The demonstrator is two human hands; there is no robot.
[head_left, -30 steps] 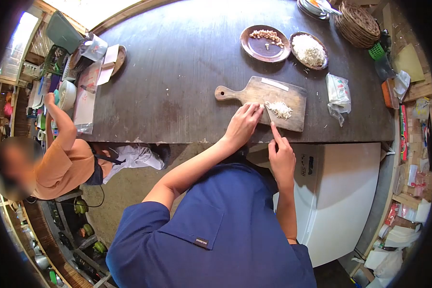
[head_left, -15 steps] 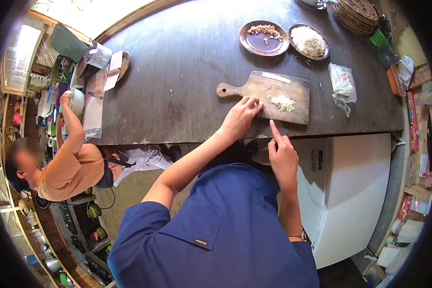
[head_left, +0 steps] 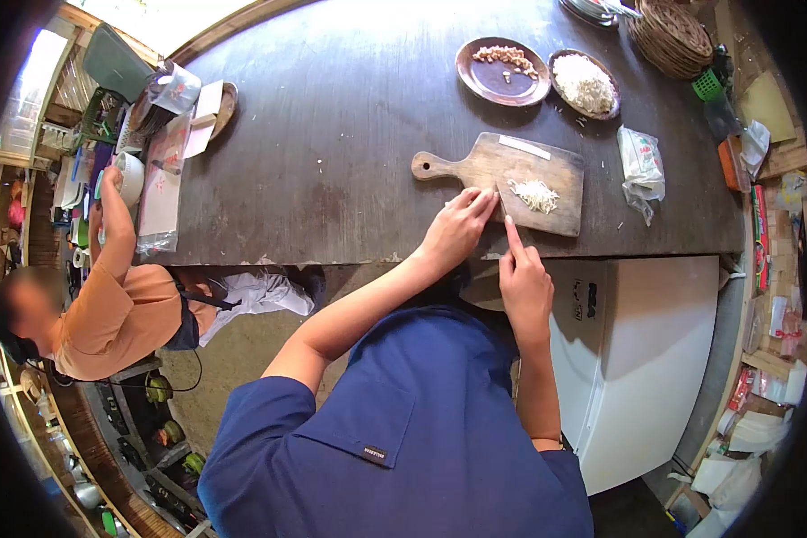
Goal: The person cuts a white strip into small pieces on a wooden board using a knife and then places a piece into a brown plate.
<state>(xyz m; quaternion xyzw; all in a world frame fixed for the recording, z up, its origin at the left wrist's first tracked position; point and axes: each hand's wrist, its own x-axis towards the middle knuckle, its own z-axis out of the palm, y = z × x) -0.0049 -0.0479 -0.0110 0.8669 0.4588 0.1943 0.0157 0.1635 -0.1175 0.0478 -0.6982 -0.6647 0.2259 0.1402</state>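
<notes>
A wooden cutting board [head_left: 469, 168] with a handle lies near the table's front edge. My right hand [head_left: 525, 282] grips a knife [head_left: 500, 203], its forefinger stretched along the back of the blade. The blade stands over the board's near edge, right beside the fingertips of my left hand [head_left: 457, 229]. Those fingertips are bunched together and press down on the board; whatever they pinch is hidden beneath them. To the right of the blade sits a small heap of pale, thin shreds [head_left: 535, 195]. One uncut pale strip [head_left: 524, 147] lies along the board's far side.
Behind the board are a brown plate [head_left: 502, 91] of small tan pieces and a bowl [head_left: 615, 106] heaped with white shreds. A white plastic packet [head_left: 641, 170] rests at right. At far left, another person [head_left: 121, 309] handles a white pot [head_left: 131, 179]. A white fridge [head_left: 655, 359] stands below.
My right hand and the knife have slid slightly forward over the board. The left fingertips stay close to the blade. The whole view has shifted a little.
</notes>
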